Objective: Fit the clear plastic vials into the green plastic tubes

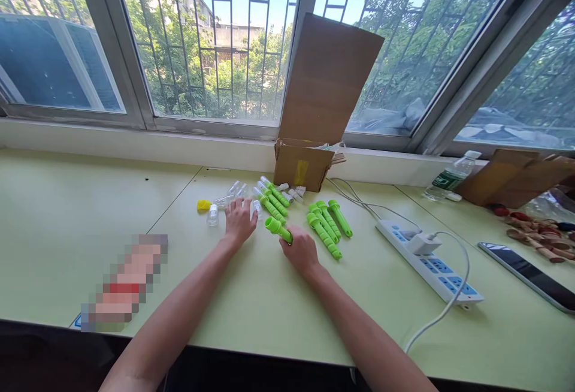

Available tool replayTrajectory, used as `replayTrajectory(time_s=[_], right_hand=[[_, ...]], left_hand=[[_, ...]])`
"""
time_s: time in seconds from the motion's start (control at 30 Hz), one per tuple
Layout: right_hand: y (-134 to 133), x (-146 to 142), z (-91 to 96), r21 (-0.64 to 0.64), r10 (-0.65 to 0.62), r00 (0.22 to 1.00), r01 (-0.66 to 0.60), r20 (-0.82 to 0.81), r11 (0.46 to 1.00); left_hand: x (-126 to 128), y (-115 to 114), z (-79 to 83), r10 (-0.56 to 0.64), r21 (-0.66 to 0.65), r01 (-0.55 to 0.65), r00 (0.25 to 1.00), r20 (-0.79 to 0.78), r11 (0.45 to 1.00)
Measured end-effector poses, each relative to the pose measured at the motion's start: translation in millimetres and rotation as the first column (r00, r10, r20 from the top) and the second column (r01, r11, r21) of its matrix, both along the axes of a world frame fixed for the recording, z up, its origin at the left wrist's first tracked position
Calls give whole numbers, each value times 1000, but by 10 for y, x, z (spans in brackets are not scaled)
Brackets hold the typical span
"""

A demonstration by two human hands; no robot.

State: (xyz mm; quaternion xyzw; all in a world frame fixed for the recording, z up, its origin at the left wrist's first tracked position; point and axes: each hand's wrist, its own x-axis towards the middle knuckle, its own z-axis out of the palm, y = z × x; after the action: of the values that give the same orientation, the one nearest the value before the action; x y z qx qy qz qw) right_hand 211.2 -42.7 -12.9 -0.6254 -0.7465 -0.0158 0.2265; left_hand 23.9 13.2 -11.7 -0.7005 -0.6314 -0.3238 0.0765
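My right hand (pixel 300 251) is closed around the lower end of a green ridged plastic tube (pixel 276 228) and holds it tilted just above the pale green table (pixel 90 212). My left hand (pixel 239 223) reaches forward with its fingers over a small clear plastic piece (pixel 256 207). Whether they grip it is hidden. Several more clear pieces (pixel 233 191) and a yellow cap (pixel 203 205) lie to its left. Green tubes lie in two groups, one behind the hands (pixel 274 197) and one to the right (pixel 327 224).
An open cardboard box (pixel 302 164) stands against the window sill. A white power strip (pixel 426 260) with a plugged charger and cable lies at right, a dark phone (pixel 525 272) beyond it. A water bottle (pixel 450 177) and brown cardboard (pixel 512 173) sit far right.
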Motion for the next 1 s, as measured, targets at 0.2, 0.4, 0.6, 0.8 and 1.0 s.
replayTrajectory(time_s=[0.2, 0.4, 0.6, 0.8, 1.0], right_hand=[[-4, -2, 13, -40, 4, 999, -2, 32, 999], [-8, -1, 21, -60, -3, 999, 5, 35, 998], [-11, -5, 15, -40, 6, 1000, -4, 29, 999], [-14, -8, 17, -34, -13, 999, 14, 38, 999], [-17, -14, 27, -48, -16, 999, 18, 40, 999]], left_hand=[[-50, 2, 110, 185, 24, -187, 980, 70, 982], [-232, 67, 196, 373, 21, -375, 925, 74, 927], [-516, 215, 89, 511, -144, -498, 857, 66, 855], [-602, 294, -19, 518, -251, -488, 853, 68, 836], [-544, 268, -1, 519, -168, -506, 853, 47, 846]])
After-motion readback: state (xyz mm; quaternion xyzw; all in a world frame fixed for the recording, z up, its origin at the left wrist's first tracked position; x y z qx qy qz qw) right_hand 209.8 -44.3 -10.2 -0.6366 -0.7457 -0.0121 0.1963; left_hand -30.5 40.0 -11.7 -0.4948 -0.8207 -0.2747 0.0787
